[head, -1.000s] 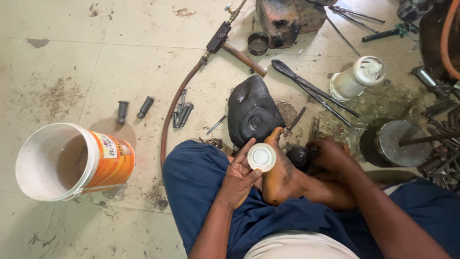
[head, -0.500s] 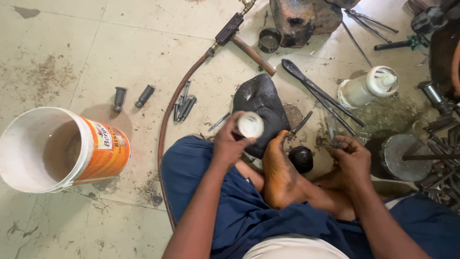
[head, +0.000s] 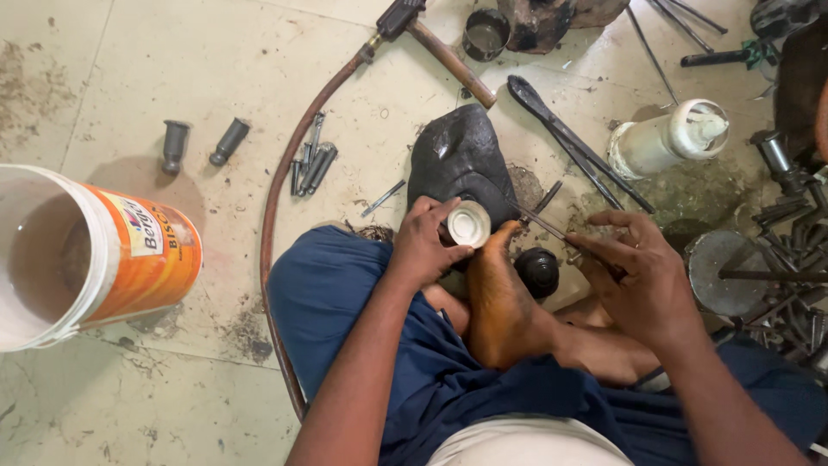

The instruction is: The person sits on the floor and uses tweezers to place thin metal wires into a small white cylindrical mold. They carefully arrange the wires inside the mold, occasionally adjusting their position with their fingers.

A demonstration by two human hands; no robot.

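My left hand (head: 429, 241) grips a small round white cap-like part (head: 468, 223), held face up just above my bare foot (head: 498, 298). My right hand (head: 640, 276) pinches a thin metal rod (head: 542, 223) whose tip points toward the white part. A black round knob (head: 536, 271) sits on the floor between foot and right hand. A dark lumpy casing (head: 459, 158) lies just beyond the left hand. I sit on the floor in blue trousers.
An orange-and-white bucket (head: 82, 256) lies on its side at the left. A brown hose (head: 285, 164) curves past several sockets (head: 312, 164) and two bolts (head: 200, 145). A hammer (head: 435, 43), long pliers (head: 573, 138), a white bottle (head: 666, 138) and metal parts (head: 733, 272) crowd the right.
My left hand has kept hold of the white part, lifting it away from the foot and bringing it back beside it. My right hand has come up holding the thin rod, now aimed at the part.
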